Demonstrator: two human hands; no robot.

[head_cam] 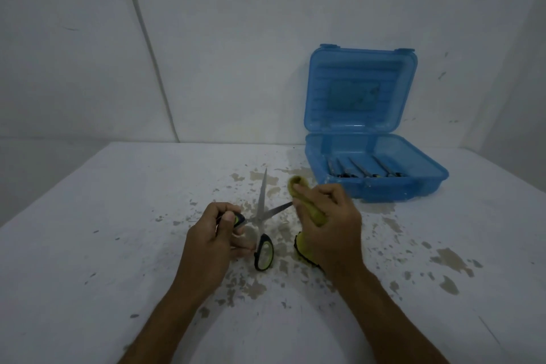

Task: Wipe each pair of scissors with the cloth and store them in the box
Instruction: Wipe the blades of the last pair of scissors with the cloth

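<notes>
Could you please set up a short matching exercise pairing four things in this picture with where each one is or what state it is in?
Things:
1. scissors
2. cloth
3. box
4. stored scissors

Places or states:
A. lid up, standing at the far right of the table
B. lying inside the blue base
C. blades spread, one handle gripped by the left hand
D. yellow, bunched in the right hand against a blade

Pairs: 1-C, 2-D, 3-A, 4-B
</notes>
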